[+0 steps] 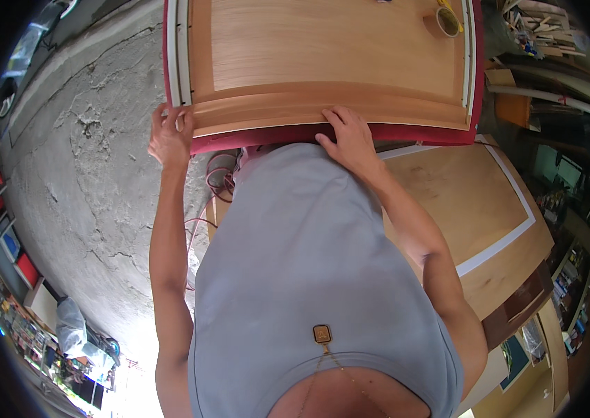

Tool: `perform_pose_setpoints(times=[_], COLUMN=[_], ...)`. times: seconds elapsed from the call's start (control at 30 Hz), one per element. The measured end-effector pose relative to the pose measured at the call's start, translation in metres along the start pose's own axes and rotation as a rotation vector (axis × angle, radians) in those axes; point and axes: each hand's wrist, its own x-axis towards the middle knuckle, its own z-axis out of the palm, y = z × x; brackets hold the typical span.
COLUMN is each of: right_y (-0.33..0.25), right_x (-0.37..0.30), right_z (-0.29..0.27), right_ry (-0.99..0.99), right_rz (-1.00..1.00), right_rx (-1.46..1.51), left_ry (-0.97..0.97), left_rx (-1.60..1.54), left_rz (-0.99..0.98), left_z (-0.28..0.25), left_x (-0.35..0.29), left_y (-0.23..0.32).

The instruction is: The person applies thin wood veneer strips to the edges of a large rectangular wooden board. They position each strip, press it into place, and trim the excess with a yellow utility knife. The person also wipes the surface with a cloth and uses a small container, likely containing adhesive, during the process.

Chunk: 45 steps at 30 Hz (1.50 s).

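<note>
A large panel (336, 49) lies in front of me, its wood-grain face bordered by brown strips and its outer edge wrapped in dark red material. At its near left corner, my left hand (171, 136) is closed with bent fingers on the edge. My right hand (352, 138) rests on the brown strip (267, 108) along the near side, fingers stretched out and thumb apart. Dark red material (274, 136) shows below that side, close to my grey shirt. Toward the far right of the panel stands a small cup (447, 22) with something yellow at its rim.
Right of me is another wooden board (462, 209) with a white strip (497, 244) near its edge. A reddish hose (215, 182) coils by my left side on cracked concrete floor (100, 167). Wood scraps (545, 28) are piled at far right; cluttered shelves line both sides.
</note>
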Motion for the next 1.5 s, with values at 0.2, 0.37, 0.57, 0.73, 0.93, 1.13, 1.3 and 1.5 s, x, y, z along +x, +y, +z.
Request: perform_pose_setpoints(times=[0.2,0.37,0.57,0.73,0.93,1.13,1.3,1.5], right_y=[0.038,0.082,0.119,0.150,0.195,0.203,0.192,0.203], right_x=[-0.002,-0.011,-0.009,0.074,0.252,0.300,0.269,0.224], right_z=[-0.011,-0.033,-0.057,-0.091,-0.084,-0.095,-0.110,-0.157], right_ry=[0.035,0.024,-0.068,-0.112,0.536,0.477,0.450,0.432], right_rz=[-0.010,0.003,-0.038,-0.003,-0.290,-0.392,-0.317,-0.164], right_rx=[-0.010,-0.012,0.092,0.360,-0.021,-0.054,0.392,0.866], left_ry=[-0.220,-0.111,-0.180,-0.033,-0.100,0.062,0.235,0.143], left_rx=[0.124,0.265,0.101,-0.018,-0.111,0.014,0.345,0.481], left_rz=[-0.066,-0.041,0.070,0.122,0.026,-0.083,-0.186,-0.469], left_z=[-0.010,-0.013,0.030,0.062,0.091,0.092,0.051,0.033], left_x=[0.010,0.011,-0.028,-0.061,-0.087,-0.086,-0.075,-0.055], left_y=[0.005,0.029,0.055,0.149,0.279,0.273,0.196,0.100])
